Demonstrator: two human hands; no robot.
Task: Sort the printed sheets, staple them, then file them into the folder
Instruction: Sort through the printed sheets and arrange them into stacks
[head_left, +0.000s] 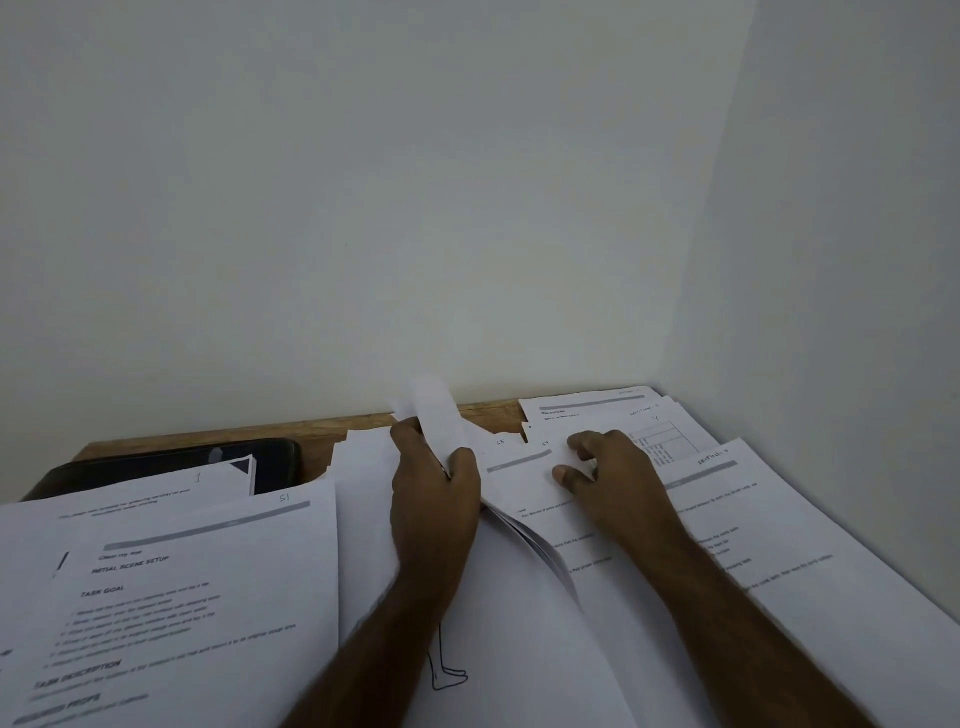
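Sheets (218, 582) blanket the desk (488, 410) in numbered piles around both hands, seemingly sorted. Beyond the fingers lies a dark folder (171, 465). Left hand (434, 488) pinches a lifted bundle (441, 415); right hand (613, 478), fingers spread, steadies the page beneath.

Left hand (435, 483): fingers curled, thumb pinching, apparently gripping; forearm extended forward. Right hand (613, 475): palm down, fingers loosely bent, spread.
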